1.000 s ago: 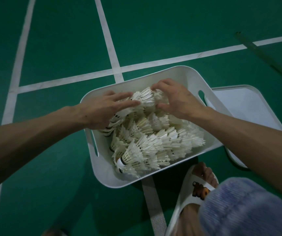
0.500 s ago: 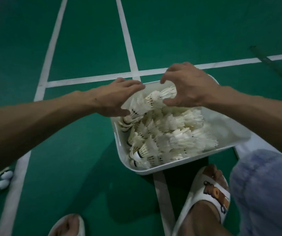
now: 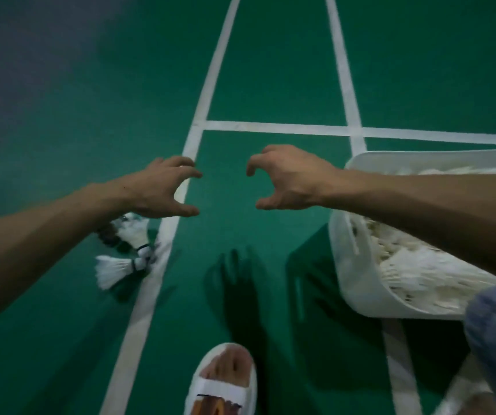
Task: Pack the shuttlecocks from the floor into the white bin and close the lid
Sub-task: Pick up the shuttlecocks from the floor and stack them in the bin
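Below, sandal (image 3: 212,388) near white bin (image 3: 356,266).

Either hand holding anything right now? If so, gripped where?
Nothing is held. The left hand and right hand are both empty, with fingers curved and thumbs apart, above the floor. Two shuttlecocks lie on the floor near the left wrist.

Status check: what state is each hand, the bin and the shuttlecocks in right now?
left hand: empty, fingers curled.
right hand: empty, fingers curled, left of the bin.
white bin: no lid on it, heaped full.
packed shuttlecocks: piled inside the bin.
loose shuttlecocks: lying on the floor by a white line, near the left hand.
lid: not in view.
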A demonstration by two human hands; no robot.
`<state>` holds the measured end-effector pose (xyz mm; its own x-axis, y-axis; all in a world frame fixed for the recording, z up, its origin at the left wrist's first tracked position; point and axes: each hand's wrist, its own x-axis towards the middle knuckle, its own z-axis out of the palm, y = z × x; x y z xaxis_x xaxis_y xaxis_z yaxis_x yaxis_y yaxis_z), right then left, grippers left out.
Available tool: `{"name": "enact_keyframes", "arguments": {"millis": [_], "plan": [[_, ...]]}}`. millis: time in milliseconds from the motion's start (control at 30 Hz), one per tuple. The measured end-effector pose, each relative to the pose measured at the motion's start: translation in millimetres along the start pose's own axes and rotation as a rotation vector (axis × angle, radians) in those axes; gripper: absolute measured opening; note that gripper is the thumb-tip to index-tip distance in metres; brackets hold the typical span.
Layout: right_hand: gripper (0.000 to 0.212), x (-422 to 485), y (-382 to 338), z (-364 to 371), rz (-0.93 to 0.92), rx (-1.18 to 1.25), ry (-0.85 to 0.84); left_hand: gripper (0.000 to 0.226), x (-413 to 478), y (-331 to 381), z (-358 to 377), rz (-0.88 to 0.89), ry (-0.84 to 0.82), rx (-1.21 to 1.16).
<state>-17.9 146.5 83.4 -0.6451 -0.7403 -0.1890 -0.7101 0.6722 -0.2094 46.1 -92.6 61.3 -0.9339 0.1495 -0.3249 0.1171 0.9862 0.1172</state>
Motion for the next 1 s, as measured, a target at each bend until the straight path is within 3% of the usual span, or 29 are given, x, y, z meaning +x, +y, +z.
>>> {"name": "enact_keyframes", "arguments": {"millis": [267,500,700,900,1000], "plan": [[0.068,75,-81,66,-0.075,0.122,-0.133,0.072,-52,-84,65,-0.161,-0.024,-0.124],[0.077,103,-116,113,-0.138,0.223,-0.159,0.101,-85,-141,100,-0.387,0.017,-0.267],[0.086,135,-144,130,-0.207,0.299,-0.107,0.12,-91,-156,132,-0.341,-0.028,-0.459],[0.09,153,-163,149,-0.33,0.307,-0.209,0.11,-84,-146,144,-0.301,0.145,-0.661],[0.084,151,-158,158,-0.245,0.301,-0.179,0.102,-78,-136,147,-0.292,0.235,-0.751]]}}
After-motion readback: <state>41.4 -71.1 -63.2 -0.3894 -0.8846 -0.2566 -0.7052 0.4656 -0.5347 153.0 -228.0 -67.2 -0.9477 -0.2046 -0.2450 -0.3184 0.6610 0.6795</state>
